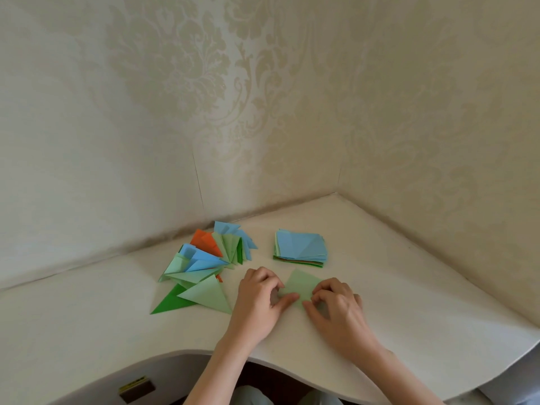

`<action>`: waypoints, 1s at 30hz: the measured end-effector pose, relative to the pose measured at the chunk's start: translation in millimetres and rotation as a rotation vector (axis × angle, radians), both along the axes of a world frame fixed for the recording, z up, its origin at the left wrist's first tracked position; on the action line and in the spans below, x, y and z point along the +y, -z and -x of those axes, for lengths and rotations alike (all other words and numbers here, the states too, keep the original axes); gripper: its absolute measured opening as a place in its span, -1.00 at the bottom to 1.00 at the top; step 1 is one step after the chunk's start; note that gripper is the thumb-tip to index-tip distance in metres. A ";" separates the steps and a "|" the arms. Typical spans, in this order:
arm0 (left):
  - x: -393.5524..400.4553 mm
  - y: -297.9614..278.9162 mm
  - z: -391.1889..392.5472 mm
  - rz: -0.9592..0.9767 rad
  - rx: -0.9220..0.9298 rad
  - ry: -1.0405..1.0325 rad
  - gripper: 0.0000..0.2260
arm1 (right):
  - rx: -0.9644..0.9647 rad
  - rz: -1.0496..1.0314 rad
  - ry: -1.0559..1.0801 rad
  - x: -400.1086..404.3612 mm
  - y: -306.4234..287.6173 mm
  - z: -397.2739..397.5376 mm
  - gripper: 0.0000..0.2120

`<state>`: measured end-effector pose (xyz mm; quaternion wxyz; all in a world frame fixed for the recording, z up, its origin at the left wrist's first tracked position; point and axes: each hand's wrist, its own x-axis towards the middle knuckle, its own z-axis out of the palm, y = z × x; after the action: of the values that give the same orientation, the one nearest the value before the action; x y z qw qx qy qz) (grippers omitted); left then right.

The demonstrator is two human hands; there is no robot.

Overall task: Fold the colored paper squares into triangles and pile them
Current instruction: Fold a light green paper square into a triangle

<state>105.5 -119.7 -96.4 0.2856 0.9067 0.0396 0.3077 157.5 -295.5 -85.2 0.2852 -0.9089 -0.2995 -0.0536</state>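
While working at the white table (380, 302), keep the light green sheet (302, 283) flat on the surface, turned corner-on like a diamond, so that the near corner can be brought up to the far one. Left hand (257, 299): fingers curled, thumb and fingertips pinching the sheet's left corner. Right hand (339, 305): fingers curled likewise, pinching the near right edge. Hold from both sides to stop the thin paper from sliding and to keep the corners matched; judged as the start of the fold, crease not yet pressed.

Placement relative to the sheet:
- Stack of unfolded squares (301, 248), blue on top: just beyond the sheet, slightly to the right, apart from it. Close enough to draw the next square without shifting the arms.
- Pile of folded triangles (210, 258), in blue, orange and two greens: left of the sheet and beyond it, fanned loosely, not squared up. Nearest triangle lies just beside the left hand, so a finished piece can be set aside with a short move.

Note on handling: light paper, likely to skew if one pinch releases early.
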 end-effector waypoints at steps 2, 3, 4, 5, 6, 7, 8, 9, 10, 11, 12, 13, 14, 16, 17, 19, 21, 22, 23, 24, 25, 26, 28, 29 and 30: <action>-1.7 1.0 -1.9 -0.036 -0.004 -0.044 -0.58 | -0.010 0.001 0.023 0.9 2.1 2.6 -0.80; -2.1 1.7 -2.6 -0.049 0.003 -0.063 -0.58 | -0.009 -0.010 0.035 0.9 2.3 3.1 -0.80; -2.0 2.3 -3.0 -0.055 0.013 -0.078 -0.58 | -0.005 -0.021 0.045 1.3 2.2 2.7 -0.80; -1.5 2.8 -3.2 -0.053 0.025 -0.089 -0.58 | -0.001 -0.026 0.052 1.6 2.1 2.3 -0.80; -1.1 2.8 -3.0 -0.045 0.033 -0.096 -0.59 | 0.004 -0.026 0.057 2.1 1.3 1.8 -0.81; -1.2 2.5 -2.3 -0.031 0.040 -0.102 -0.60 | 0.013 -0.029 0.060 2.2 0.9 1.6 -0.81; -1.7 1.6 -1.8 -0.018 0.049 -0.109 -0.62 | 0.028 -0.045 0.062 1.7 0.6 1.6 -0.79; -2.3 0.7 -1.5 -0.006 0.059 -0.118 -0.64 | 0.042 -0.075 0.061 0.9 0.3 2.2 -0.76; -2.5 -0.2 -1.6 0.007 0.074 -0.126 -0.67 | 0.057 -0.106 0.061 0.1 1.3 2.4 -0.72; -2.3 -1.1 -1.8 0.032 0.093 -0.132 -0.71 | 0.064 -0.125 0.060 -0.4 1.5 2.2 -0.69; -1.5 -1.8 -2.1 0.067 0.114 -0.132 -0.74 | 0.074 -0.132 0.055 -1.0 1.5 1.0 -0.68; -0.6 -2.4 -2.7 0.105 0.134 -0.129 -0.77 | 0.095 -0.128 0.044 -2.3 0.5 -0.6 -0.68; 0.5 -3.2 -3.4 0.133 0.152 -0.124 -0.80 | 0.131 -0.125 0.024 -3.7 -1.5 -2.9 -0.68; 1.0 -5.0 -4.7 0.164 0.179 -0.119 -0.84 | 0.216 -0.127 -0.025 -9.1 -5.3 -8.1 -0.66; 0.4 -5.6 -4.9 0.172 0.189 -0.117 -0.85 | 0.251 -0.126 -0.045 -11.8 -6.9 -10.0 -0.64; -1.2 -6.6 -4.8 0.188 0.198 -0.119 -0.87 | 0.278 -0.124 -0.061 -14.6 -8.7 -12.0 -0.64; -4.8 -9.0 -1.7 0.187 0.168 -0.141 -0.87 | 0.272 -0.129 -0.055 -14.1 -8.7 -11.4 -0.64; -8.0 -10.4 0.8 0.157 0.125 -0.150 -0.86 | 0.266 -0.131 -0.048 -13.4 -8.1 -11.1 -0.64; -13.7 -11.9 4.6 0.108 0.074 -0.144 -0.85 | 0.263 -0.134 -0.047 -12.7 -7.7 -10.5 -0.63; -20.9 -13.4 9.0 0.051 0.025 -0.120 -0.85 | 0.259 -0.136 -0.051 -12.2 -7.7 -10.1 -0.63; -29.4 -13.9 13.5 0.002 -0.001 -0.081 -0.86 | 0.250 -0.134 -0.058 -12.3 -8.4 -9.5 -0.64; -37.8 -13.1 17.5 -0.035 0.005 -0.040 -0.88 | 0.243 -0.129 -0.066 -12.4 -10.2 -9.3 -0.66; -48.4 -8.7 21.1 -0.103 0.062 0.001 -0.88 | 0.243 -0.164 -0.049 -13.3 -16.7 -11.2 -0.73; -49.9 -7.1 21.3 -0.132 0.080 0.007 -0.85 | 0.242 -0.211 -0.016 -15.1 -20.3 -14.3 -0.74; -49.3 -7.5 21.0 -0.148 0.084 0.016 -0.81 | 0.220 -0.233 0.026 -18.4 -23.1 -19.0 -0.72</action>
<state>84.5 -169.0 -88.9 0.2184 0.9378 0.0215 0.2691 176.5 -313.9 -62.1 0.4193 -0.8738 -0.2463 0.0084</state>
